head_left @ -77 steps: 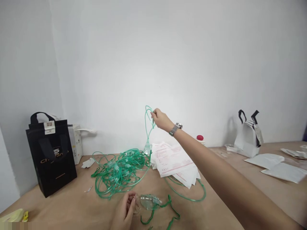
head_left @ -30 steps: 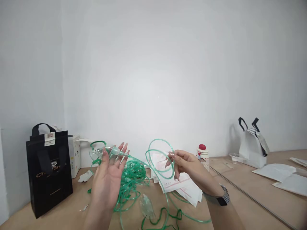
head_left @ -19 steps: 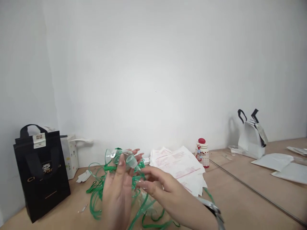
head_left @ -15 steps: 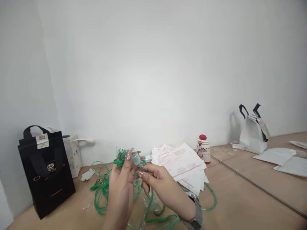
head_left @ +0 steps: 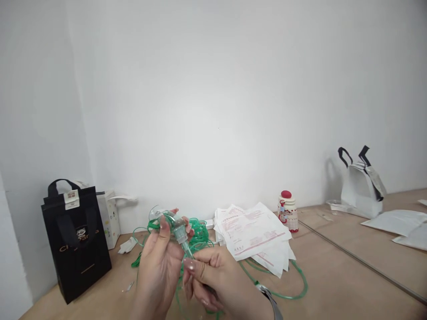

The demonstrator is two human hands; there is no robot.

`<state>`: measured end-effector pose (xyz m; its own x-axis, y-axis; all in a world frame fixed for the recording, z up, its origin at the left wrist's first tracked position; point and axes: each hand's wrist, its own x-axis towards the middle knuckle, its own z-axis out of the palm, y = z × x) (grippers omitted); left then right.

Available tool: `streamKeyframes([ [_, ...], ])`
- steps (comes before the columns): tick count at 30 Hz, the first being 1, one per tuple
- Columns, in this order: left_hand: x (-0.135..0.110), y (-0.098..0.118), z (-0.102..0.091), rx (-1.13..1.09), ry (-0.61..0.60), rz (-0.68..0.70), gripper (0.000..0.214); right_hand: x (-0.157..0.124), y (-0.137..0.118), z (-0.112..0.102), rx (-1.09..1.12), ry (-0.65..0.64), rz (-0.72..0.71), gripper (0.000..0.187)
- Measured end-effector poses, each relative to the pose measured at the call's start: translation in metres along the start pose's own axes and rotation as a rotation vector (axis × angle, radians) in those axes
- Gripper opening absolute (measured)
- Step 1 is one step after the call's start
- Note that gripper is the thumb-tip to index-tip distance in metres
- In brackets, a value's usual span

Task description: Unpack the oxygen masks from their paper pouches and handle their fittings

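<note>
Head camera view: the grip of the right hand [head_left: 213, 273] is closed in a pinch, thumb against bent fingers, on the narrow stem [head_left: 187, 251] of a pale connector [head_left: 181, 234]; where the stem ends inside that pinch cannot be made out. The left hand [head_left: 160, 262] has its grip curled around the clear mask [head_left: 176, 221], thumb in front and fingers behind, so much of the mask is covered (its see-through wall is also hard to trace). The mask is up in front of the person, over the table [head_left: 333, 275], with the connector at its lower right and a bunched green strap [head_left: 153, 225] near the thumb. Behind the 2 hands lies a tangle of green tubing [head_left: 199, 231], largely screened by them; thin green lines below the wrists are too blurred to follow.

To the right, printed papers [head_left: 255, 233] overlap one another and hide part of a looped green tube [head_left: 305, 284]. A watch [head_left: 267, 293] on the right wrist is cut off by the bottom edge. Just beyond the papers stands a red-topped container [head_left: 288, 213].

Farther right is a white bag [head_left: 362, 191] with black handles, and 2 white packets [head_left: 393, 222] run out of frame. At far left, a black bag [head_left: 76, 244] partly hides a white box [head_left: 111, 218].
</note>
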<state>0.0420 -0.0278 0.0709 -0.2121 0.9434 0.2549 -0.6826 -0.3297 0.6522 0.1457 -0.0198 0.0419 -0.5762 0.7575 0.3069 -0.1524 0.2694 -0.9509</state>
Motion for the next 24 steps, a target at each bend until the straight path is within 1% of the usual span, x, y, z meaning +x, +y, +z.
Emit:
streamKeyframes([
  [1,0.001,-0.001,0.0,-0.016,0.015,0.019,0.035,0.002,-0.001,-0.001,0.093,-0.053,0.024,0.048],
  [2,0.002,-0.003,-0.001,-0.026,0.031,0.033,0.032,0.003,-0.001,-0.002,0.115,-0.062,0.028,0.048],
  [3,0.004,-0.004,-0.001,-0.03,0.051,0.047,0.027,0.004,0.001,-0.001,0.064,-0.022,0.011,0.047],
  [4,0.008,-0.004,-0.003,-0.024,0.077,0.069,0.02,0.005,0.005,0.0,-0.056,0.053,-0.029,0.046],
  [5,0.012,-0.003,-0.004,-0.013,0.118,0.108,0.013,0.005,0.01,0.002,-0.235,0.142,-0.101,0.044],
  [6,0.016,0.001,-0.007,0.004,0.181,0.18,0.01,0.005,0.016,0.004,-0.451,0.228,-0.211,0.04],
  [7,0.021,0.006,-0.01,0.024,0.252,0.27,0.01,0.005,0.022,0.005,-0.672,0.299,-0.349,0.036],
  [8,0.026,0.012,-0.014,0.031,0.343,0.384,0.01,0.005,0.028,0.006,-0.872,0.336,-0.484,0.03],
  [9,0.03,0.019,-0.018,0.051,0.421,0.502,0.011,0.006,0.032,0.005,-1.03,0.346,-0.578,0.024],
  [10,0.032,0.025,-0.022,0.07,0.452,0.555,0.011,0.007,0.036,0.002,-1.136,0.348,-0.613,0.02],
  [11,0.034,0.03,-0.024,0.135,0.449,0.587,0.011,0.009,0.037,-0.002,-1.196,0.346,-0.591,0.018],
  [12,0.033,0.033,-0.026,0.229,0.414,0.592,0.014,0.012,0.036,-0.008,-1.22,0.357,-0.525,0.016],
  [13,0.031,0.032,-0.026,0.338,0.36,0.578,0.021,0.014,0.034,-0.016,-1.219,0.385,-0.444,0.016],
  [15,0.024,0.025,-0.024,0.579,0.24,0.55,0.035,0.018,0.023,-0.032,-1.159,0.476,-0.334,0.026],
  [17,0.014,0.012,-0.019,0.804,0.154,0.539,0.044,0.017,0.008,-0.045,-0.975,0.545,-0.329,0.038],
  [18,0.01,0.006,-0.017,0.908,0.129,0.546,0.046,0.014,0.0,-0.049,-0.835,0.548,-0.341,0.039],
  [20,0.003,-0.005,-0.016,1.076,0.085,0.567,0.045,0.004,-0.016,-0.05,-0.538,0.457,-0.351,0.038],
  [21,0.002,-0.01,-0.016,1.124,0.065,0.575,0.046,-0.001,-0.022,-0.048,-0.417,0.392,-0.336,0.043],
  [22,0.001,-0.013,-0.016,1.147,0.04,0.582,0.046,-0.006,-0.027,-0.046,-0.327,0.333,-0.31,0.047],
  [24,0.002,-0.016,-0.018,1.145,0.0,0.603,0.044,-0.013,-0.033,-0.04,-0.235,0.264,-0.249,0.047],
])
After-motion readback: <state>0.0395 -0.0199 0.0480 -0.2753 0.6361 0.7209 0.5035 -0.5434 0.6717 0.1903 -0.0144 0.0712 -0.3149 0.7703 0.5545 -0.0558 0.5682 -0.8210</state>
